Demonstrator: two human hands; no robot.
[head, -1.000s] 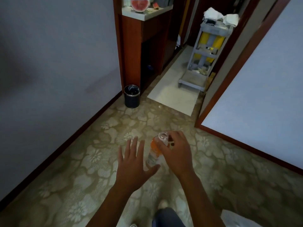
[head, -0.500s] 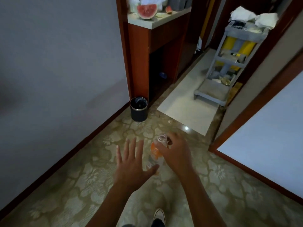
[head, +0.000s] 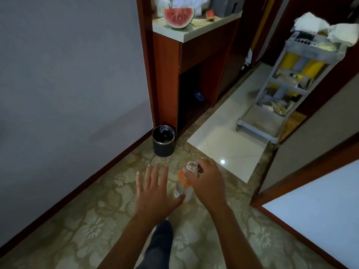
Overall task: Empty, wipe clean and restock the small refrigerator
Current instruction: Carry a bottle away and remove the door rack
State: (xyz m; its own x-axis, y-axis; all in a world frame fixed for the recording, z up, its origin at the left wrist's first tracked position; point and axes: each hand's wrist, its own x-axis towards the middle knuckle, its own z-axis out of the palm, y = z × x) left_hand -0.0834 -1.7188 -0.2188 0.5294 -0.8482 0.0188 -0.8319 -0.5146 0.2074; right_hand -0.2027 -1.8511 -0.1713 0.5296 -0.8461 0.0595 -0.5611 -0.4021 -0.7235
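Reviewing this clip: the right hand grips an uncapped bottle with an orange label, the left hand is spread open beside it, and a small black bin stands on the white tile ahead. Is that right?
Not quite. The head view shows the bin standing on the patterned carpet against the wall, beside the wooden cabinet, not on the white tile. The rest holds: the right hand grips the uncapped orange-labelled bottle, and the left hand is spread open beside it.

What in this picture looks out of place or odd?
The bottle gripped by the right hand has no cap; its mouth is open. A cut watermelon sits uncovered on the counter, with a small piece beside it. Cloths lie heaped untidily on the cart.
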